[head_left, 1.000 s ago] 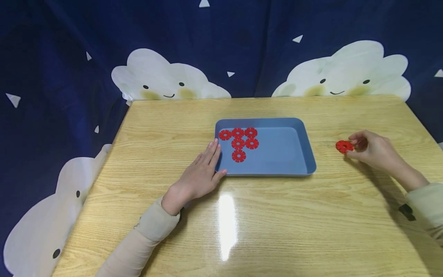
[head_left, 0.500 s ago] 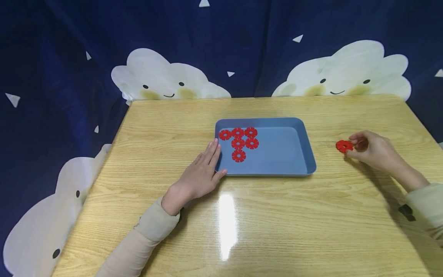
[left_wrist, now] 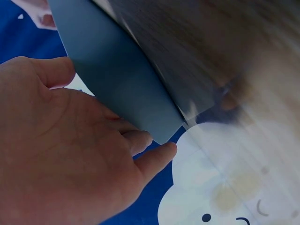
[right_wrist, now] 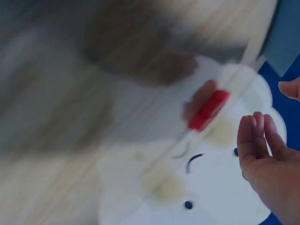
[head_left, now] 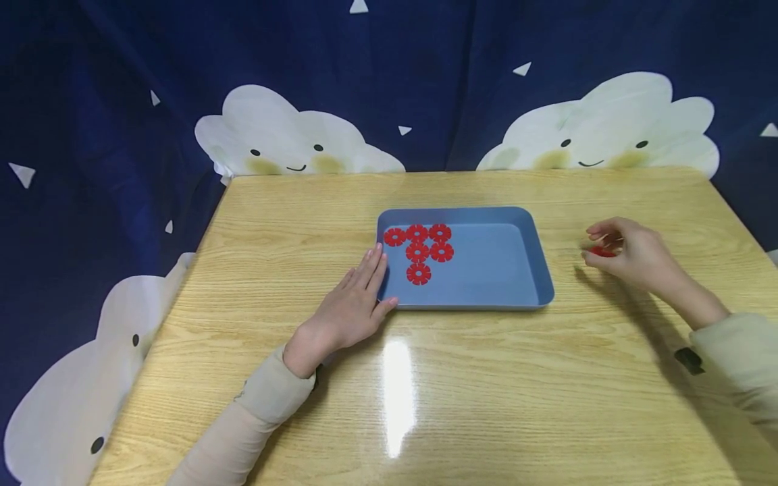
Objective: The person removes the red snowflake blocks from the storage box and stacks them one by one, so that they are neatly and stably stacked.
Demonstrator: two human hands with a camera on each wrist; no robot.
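Tray (head_left: 486, 260) holds 6 red discs (head_left: 410, 253); your left hand (head_left: 351, 307), fingers straight, gripping nothing, touches its left side, probably for steadying. Right of tray, your right hand (head_left: 638, 260) has fingers half parted, 1 red piece (head_left: 602, 252) between; pinched or not, I cannot tell.

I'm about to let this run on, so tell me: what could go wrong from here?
The blurred red piece is partly hidden in the right hand, so how firmly it is held is unclear; it could slip onto the table beside the tray.
The six red pieces lie close together in the tray, so adding another there might knock them askew.
The left hand rests at the tray's left rim; a push could shift the tray.
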